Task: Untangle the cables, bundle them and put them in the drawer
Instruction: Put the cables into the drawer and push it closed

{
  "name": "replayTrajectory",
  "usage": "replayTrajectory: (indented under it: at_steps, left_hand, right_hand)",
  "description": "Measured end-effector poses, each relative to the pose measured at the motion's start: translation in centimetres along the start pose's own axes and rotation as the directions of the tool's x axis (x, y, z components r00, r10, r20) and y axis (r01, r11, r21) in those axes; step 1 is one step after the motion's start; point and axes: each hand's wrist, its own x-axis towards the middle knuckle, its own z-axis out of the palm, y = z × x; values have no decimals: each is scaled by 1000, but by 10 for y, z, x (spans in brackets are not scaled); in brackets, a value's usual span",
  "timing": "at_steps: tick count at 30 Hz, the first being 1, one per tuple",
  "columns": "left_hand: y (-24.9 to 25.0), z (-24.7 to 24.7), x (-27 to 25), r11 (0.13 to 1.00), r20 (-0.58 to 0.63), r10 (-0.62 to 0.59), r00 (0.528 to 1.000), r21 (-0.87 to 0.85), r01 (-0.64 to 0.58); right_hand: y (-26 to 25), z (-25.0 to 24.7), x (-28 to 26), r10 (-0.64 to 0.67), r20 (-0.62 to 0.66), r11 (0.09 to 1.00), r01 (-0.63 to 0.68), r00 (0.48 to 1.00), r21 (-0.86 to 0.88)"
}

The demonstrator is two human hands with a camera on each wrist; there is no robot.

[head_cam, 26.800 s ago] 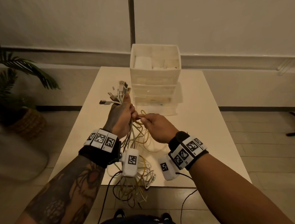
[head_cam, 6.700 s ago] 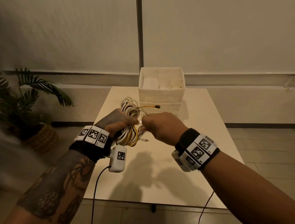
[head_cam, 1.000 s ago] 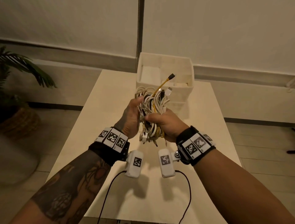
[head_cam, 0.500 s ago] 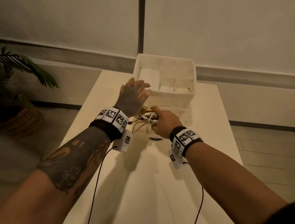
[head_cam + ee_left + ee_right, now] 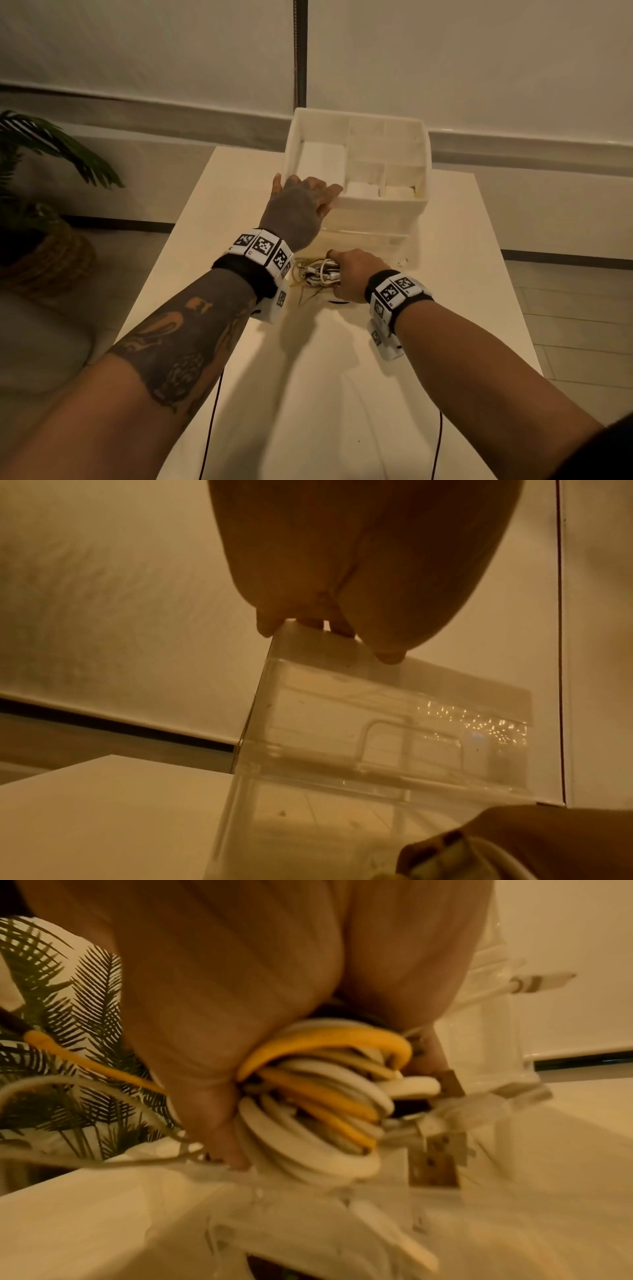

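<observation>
Gripping the cable bundle (image 5: 322, 274) low at the drawer unit (image 5: 356, 192), the right hand (image 5: 356, 274) risks loose plugs snagging; left hand (image 5: 298, 209) fingers (image 5: 387, 657) rest straight on its corner.

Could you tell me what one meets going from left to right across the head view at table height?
Potted plant → left hand → cable bundle → right hand → the table at its right edge.

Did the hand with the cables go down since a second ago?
Yes. The right hand dropped with the cables from in front of the organizer's top tray to its base, low over the table.
</observation>
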Motion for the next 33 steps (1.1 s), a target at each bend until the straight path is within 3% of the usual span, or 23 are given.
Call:
replayTrajectory:
  at_steps: [9, 15, 20, 25, 29, 33]
  left_hand:
    - [-5, 5, 8, 997, -88, 35, 995, 65, -30]
    - [-5, 10, 10, 999, -127, 43, 991, 34, -39]
    - [-8, 11, 12, 999, -120, 41, 992, -14, -43]
    - [-13, 16, 15, 998, -132, 52, 990, -25, -55]
    - [-13, 18, 13, 996, -170, 67, 983, -46, -76]
    - [-13, 22, 13, 995, -200, 71, 977, -53, -83]
  right_hand:
    - [1, -4, 11, -42, 201, 998, 33, 979, 45]
    - [5, 1, 13, -29, 243, 997, 11, 970, 77]
    - [8, 11, 21, 82, 100, 997, -83, 992, 3]
    - [9, 35, 24, 202, -32, 976, -204, 979, -80]
    - [12, 53, 23, 174, -114, 956, -196, 978, -218]
    - [13, 58, 24, 133, -107, 962, -154, 985, -227]
